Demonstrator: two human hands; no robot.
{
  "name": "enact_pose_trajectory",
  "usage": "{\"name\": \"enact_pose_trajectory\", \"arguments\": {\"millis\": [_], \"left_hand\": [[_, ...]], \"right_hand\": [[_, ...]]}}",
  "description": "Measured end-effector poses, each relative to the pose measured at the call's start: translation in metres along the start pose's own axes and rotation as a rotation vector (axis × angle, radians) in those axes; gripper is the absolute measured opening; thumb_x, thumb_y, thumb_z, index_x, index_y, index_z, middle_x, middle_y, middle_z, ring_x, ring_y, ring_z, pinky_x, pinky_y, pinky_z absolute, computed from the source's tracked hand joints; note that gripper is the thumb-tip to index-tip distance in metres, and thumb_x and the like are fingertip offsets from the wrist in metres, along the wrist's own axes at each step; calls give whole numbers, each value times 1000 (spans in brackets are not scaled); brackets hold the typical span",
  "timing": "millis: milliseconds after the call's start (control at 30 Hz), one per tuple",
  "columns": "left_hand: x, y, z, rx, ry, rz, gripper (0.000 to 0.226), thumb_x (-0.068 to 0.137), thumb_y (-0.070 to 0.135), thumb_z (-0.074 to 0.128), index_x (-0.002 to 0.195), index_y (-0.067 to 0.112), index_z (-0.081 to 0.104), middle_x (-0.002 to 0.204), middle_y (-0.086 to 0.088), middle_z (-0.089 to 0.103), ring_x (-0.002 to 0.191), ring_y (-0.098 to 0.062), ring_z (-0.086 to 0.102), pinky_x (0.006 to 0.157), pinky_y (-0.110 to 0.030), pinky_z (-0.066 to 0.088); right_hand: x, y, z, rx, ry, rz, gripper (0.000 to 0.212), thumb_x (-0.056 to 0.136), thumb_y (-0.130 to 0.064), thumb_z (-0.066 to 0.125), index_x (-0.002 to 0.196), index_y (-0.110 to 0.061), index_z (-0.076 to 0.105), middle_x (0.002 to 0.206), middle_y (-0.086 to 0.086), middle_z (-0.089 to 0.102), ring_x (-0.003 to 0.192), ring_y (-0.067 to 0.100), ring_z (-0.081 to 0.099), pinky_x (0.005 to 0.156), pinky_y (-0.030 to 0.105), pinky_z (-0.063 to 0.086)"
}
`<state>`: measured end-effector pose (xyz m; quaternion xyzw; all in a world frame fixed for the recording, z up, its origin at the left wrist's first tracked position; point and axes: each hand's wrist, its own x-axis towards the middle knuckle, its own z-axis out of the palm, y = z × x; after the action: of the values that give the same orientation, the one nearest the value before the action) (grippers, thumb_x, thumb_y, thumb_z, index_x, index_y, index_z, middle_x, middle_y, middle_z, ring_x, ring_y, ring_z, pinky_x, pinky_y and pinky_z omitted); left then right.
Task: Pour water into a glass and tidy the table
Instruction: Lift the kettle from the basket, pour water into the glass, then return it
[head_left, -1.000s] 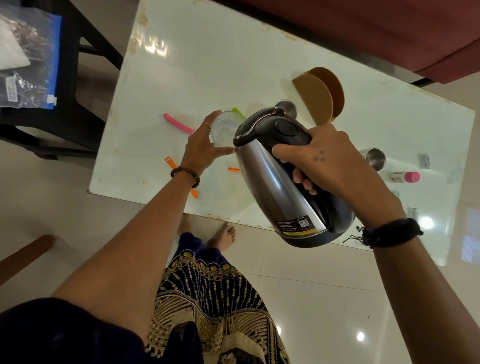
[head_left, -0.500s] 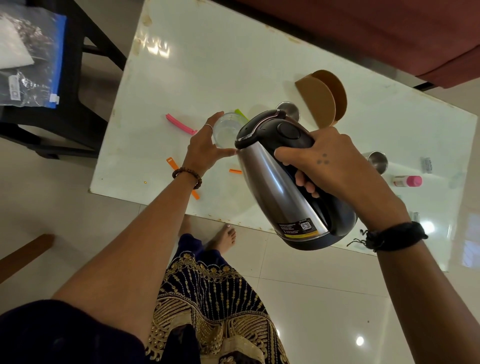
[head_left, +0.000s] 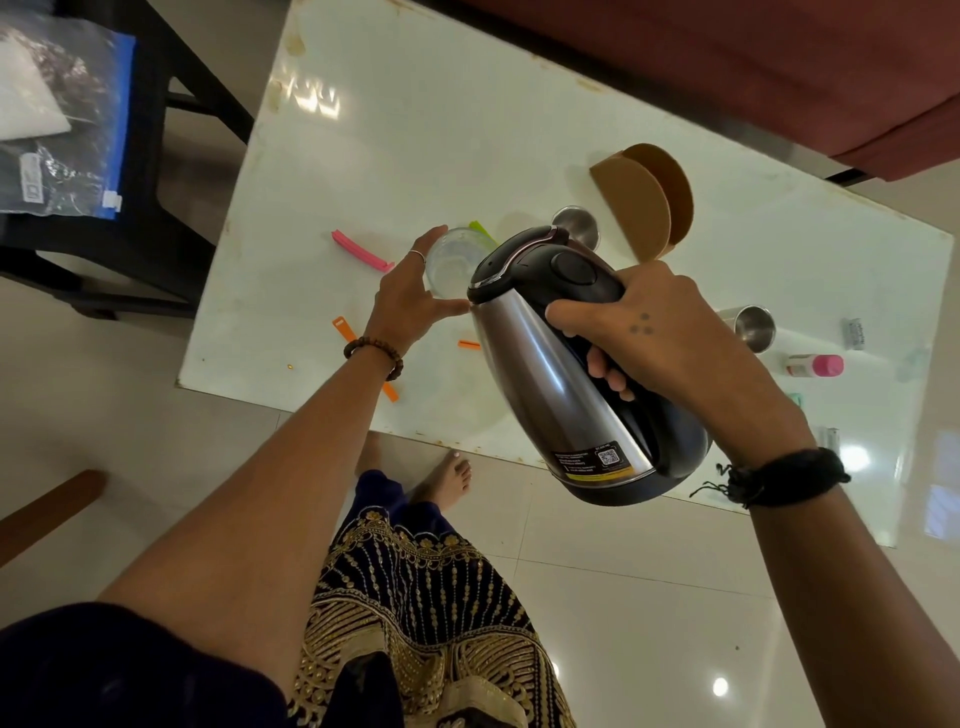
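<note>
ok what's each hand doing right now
left hand: curled around the glass, steadying it on the table.
right hand: closed on the kettle handle, tilted toward the glass.

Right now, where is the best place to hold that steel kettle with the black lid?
By the black handle at the back of the steel kettle, from the side opposite the spout, as the right hand does: it leaves the spout free to tip toward the clear glass.

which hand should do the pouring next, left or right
Right. The right hand already grips the kettle by its handle, tilted with its spout at the glass. The left hand is wrapped around the glass on the table, steadying it.
</note>
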<state>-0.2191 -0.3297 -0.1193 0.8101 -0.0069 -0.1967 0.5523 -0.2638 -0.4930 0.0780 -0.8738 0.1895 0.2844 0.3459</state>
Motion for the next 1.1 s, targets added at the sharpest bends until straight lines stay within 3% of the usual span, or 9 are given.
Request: {"name": "enact_pose_trajectory", "arguments": {"millis": [233,400,600,767,967,1100], "left_hand": [[0,1,0,-8,-5,-10,82,68,12,79,136,10,35,136,-8,48,123,-25,45,98,-45,46],[0,0,1,-1,-1,-2,82,68,15,80,136,8,35,137,-9,47,123,-26,45,98,-46,45],[2,-3,2,7,2,3,83,68,13,80,137,9,35,137,-9,48,123,-26,45,99,-46,45],[2,-4,2,21,8,30,81,68,13,79,136,8,35,137,-10,48,124,-26,45,101,-41,44],[3,-5,3,29,16,61,80,69,16,79,135,9,35,135,-9,49,121,-23,46,93,-21,42],[4,-7,3,59,14,54,82,69,18,79,137,11,33,135,-7,49,121,-25,47,95,-29,43]], "right_hand": [[-1,2,0,16,-7,-9,22,78,-21,62,59,-13,54,56,13,55,34,11,43,38,18,41],[0,4,0,64,4,12,23,76,-26,62,60,-11,54,42,2,53,27,6,42,34,13,40],[3,3,1,14,2,-6,22,76,-27,62,62,-13,54,55,9,57,29,5,42,45,24,44],[5,1,2,-24,-21,-30,22,77,-26,61,69,-6,57,67,18,60,42,15,48,54,32,48],[7,5,4,44,-1,-25,22,74,-29,62,65,-9,57,49,5,57,29,6,44,40,21,44],[-1,18,8,88,88,-120,24,77,-27,63,56,-21,52,42,-3,54,31,5,45,38,14,42]]}}
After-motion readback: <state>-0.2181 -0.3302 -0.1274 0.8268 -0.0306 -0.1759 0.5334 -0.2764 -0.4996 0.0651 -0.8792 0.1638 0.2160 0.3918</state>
